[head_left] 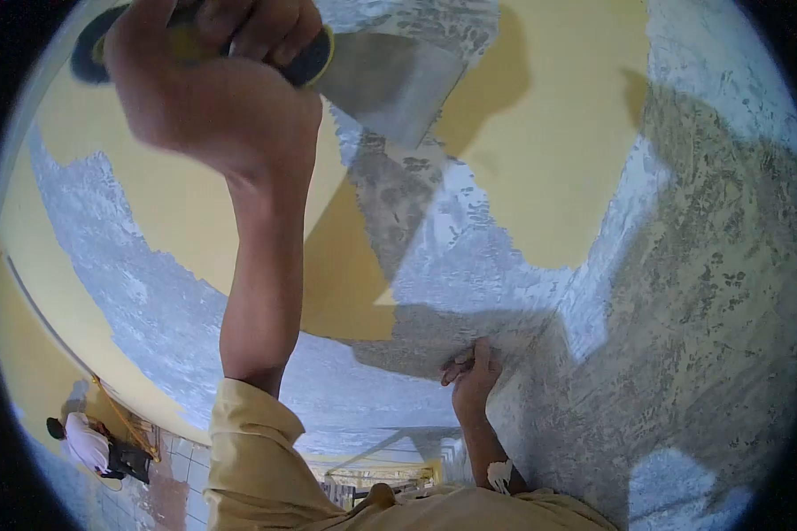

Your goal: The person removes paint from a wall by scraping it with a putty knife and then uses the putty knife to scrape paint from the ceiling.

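The person stands close against a wall (549, 133), which serves as the reference surface. The wall carries yellow paint in broad patches, with large grey-white areas where the paint is stripped back to rough plaster.

Left hand (212, 80): raised high, fingers (266, 31) clenched around the black-and-yellow handle of a scraper (381, 84). The wide metal blade points to the right of the hand and lies against the wall at the border between a yellow patch and a bare grey strip. The forearm runs down from the hand to a rolled tan sleeve (257, 451).

Right hand (474, 372): lower on the wall, well below the scraper blade, resting on bare plaster just under the lower edge of a yellow patch. Its fingers are loosely curled and hold nothing.

Far below the wall section, at lower left, another person (88, 442) in a white top crouches on a tiled floor (173, 487).
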### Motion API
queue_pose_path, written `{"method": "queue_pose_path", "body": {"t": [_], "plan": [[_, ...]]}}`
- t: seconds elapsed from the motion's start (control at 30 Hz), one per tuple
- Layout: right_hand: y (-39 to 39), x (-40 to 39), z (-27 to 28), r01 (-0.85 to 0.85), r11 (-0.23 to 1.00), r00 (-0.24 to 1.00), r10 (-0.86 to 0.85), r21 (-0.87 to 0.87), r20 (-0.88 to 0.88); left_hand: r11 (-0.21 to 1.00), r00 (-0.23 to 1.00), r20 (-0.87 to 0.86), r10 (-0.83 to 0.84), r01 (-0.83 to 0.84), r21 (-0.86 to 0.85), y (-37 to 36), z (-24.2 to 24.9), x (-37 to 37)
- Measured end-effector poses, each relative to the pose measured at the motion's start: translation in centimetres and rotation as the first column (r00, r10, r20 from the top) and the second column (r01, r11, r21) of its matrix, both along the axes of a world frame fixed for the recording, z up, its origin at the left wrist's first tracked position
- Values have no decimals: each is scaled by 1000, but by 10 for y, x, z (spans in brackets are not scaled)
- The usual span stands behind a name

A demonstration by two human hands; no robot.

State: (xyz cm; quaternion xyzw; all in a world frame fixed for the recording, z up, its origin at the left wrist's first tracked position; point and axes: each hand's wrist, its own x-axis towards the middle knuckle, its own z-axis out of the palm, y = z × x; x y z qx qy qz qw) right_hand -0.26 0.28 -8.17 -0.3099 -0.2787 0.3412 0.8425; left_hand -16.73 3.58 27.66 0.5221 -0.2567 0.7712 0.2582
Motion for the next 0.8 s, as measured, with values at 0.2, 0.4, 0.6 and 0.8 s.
{"method": "queue_pose_path", "body": {"t": [0.2,0.4,0.6,0.8], "plan": [[0,-1,4,68,997,998,-68,-47,0,992,996,-57,-65,70,104,6,-8,0],[5,2,-5,25,1000,1000,-25,-19,-16,990,991,9,-131,131,46,-6,-13,9],[1,-2,2,31,999,1000,-30,15,-3,991,990,45,-130,130,11,-4,-17,14],[1,-1,6,1,1000,1000,-1,-29,1,979,976,114,-187,194,-54,0,-23,13]]}}
